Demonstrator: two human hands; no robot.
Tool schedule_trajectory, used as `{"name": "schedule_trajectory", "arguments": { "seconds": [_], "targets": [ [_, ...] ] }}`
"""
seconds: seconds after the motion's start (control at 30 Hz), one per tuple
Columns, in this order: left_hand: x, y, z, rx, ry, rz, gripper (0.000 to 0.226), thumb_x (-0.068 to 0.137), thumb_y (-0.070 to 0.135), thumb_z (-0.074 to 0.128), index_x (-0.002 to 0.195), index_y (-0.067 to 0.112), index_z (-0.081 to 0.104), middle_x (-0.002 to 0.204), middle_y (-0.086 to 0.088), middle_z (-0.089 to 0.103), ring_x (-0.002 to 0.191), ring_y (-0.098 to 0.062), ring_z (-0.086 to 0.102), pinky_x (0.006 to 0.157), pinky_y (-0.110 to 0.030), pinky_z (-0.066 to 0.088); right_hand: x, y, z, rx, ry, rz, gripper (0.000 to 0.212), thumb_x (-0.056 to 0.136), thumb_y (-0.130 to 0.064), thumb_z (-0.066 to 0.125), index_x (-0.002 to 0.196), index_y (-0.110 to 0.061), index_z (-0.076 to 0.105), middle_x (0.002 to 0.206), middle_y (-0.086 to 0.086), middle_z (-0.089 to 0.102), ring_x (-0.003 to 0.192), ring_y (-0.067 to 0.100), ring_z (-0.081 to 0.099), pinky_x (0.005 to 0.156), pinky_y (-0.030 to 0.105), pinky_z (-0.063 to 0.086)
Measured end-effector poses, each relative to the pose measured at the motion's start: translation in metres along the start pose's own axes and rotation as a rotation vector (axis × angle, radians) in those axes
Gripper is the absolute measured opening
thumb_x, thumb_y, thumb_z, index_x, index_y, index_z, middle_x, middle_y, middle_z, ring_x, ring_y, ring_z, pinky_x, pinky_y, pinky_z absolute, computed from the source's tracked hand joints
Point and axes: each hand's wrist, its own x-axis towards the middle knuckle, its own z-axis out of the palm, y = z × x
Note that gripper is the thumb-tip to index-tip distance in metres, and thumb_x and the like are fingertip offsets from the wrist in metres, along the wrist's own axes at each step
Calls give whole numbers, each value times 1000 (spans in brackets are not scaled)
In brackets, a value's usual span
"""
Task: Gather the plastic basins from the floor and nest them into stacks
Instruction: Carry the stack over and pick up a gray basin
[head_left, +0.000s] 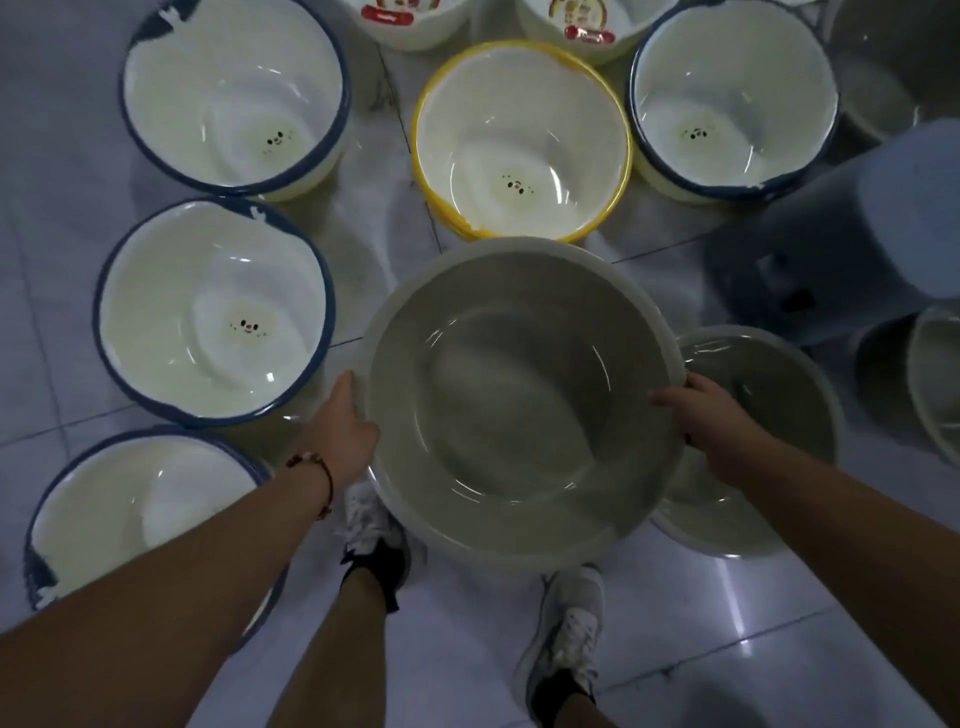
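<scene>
I hold a large grey basin (519, 400) in front of me above the floor. My left hand (340, 423) grips its left rim, and my right hand (701, 415) grips its right rim with the thumb over the edge. Just to the right and lower stands another grey basin (769, 374), partly hidden by the held one and by my right arm. White basins with blue rims stand on the floor at the left (213, 312), the far left (234, 93), the near left (130, 509) and the far right (732, 98). A yellow-rimmed basin (519, 140) sits straight ahead.
Two white basins with red labels (400, 21) (587, 26) stand at the top edge. A pale blue upturned tub (883, 223) and more grey basins (935, 374) crowd the right side. My feet in white shoes (566, 639) stand on glossy tiles (701, 623).
</scene>
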Motion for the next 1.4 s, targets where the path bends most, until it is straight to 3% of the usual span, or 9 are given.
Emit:
{"name": "schedule_trajectory", "arguments": {
  "seconds": [0.13, 0.33, 0.47, 0.6, 0.73, 0.9, 1.13, 1.27, 1.4],
  "targets": [
    [42, -5, -3, -40, -63, -49, 35, 85, 5, 55, 111, 29, 55, 93, 2, 66, 84, -19, 64, 68, -31, 51, 30, 4, 29, 6, 55, 37, 32, 89, -9, 63, 121, -11, 59, 100, 8, 66, 79, 14, 60, 61, 27, 45],
    [97, -11, -7, -6, -130, -70, 40, 87, 4, 57, 112, 35, 52, 88, -6, 67, 79, -26, 65, 73, -47, 60, 75, 22, 69, 28, 143, 78, 39, 86, -13, 68, 123, -9, 57, 108, 13, 65, 80, 18, 62, 60, 28, 46],
    [123, -15, -1, 41, -142, -59, 44, 90, 2, 55, 113, 39, 48, 93, -3, 65, 83, -22, 63, 80, -49, 58, 96, 45, 86, 43, 127, 120, 44, 84, -14, 69, 126, -10, 56, 112, 12, 67, 96, 28, 65, 77, 36, 53],
    [135, -25, 9, 94, -151, -92, 50, 90, 3, 54, 119, 43, 49, 95, -1, 66, 87, -24, 64, 81, -50, 58, 109, 60, 92, 7, 98, 136, 47, 81, -17, 68, 127, -11, 57, 112, 10, 67, 97, 26, 64, 70, 31, 50],
    [142, -33, 22, 213, -178, -129, 48, 83, 11, 58, 110, 49, 44, 92, 0, 67, 82, -28, 66, 73, -50, 60, 119, 76, 96, -19, 110, 162, 56, 76, -22, 69, 130, -15, 54, 116, 7, 64, 102, 26, 62, 92, 43, 52],
    [150, -35, 43, 309, -141, -152, 55, 83, 5, 61, 131, 27, 43, 94, -5, 62, 85, -30, 62, 80, -47, 57, 132, 92, 111, -48, 143, 189, 59, 65, -30, 68, 121, -24, 52, 110, 4, 66, 97, 27, 64, 92, 43, 53],
    [167, -50, 53, 301, -154, -238, 49, 84, 2, 63, 130, 9, 46, 102, -14, 61, 89, -32, 61, 77, -43, 54, 146, 116, 117, -206, 133, 132, 58, 92, -10, 54, 143, -16, 28, 123, 15, 54, 106, 29, 54, 91, 37, 45],
    [181, -49, 51, 122, -271, -425, 23, 87, 1, 64, 107, 10, 57, 105, -13, 65, 90, -28, 62, 74, -38, 54, 158, 118, 108, -147, 102, 224, 45, 93, -24, 58, 134, -11, 46, 119, 10, 58, 106, 29, 57, 96, 42, 49],
    [187, -44, 42, 43, -250, -437, 30, 90, 7, 64, 119, 6, 57, 110, -14, 66, 90, -28, 64, 69, -34, 53, 156, 109, 101, -69, 28, 318, 45, 86, -10, 62, 129, -4, 52, 118, 18, 62, 107, 36, 60, 97, 51, 51]
  ]
}}
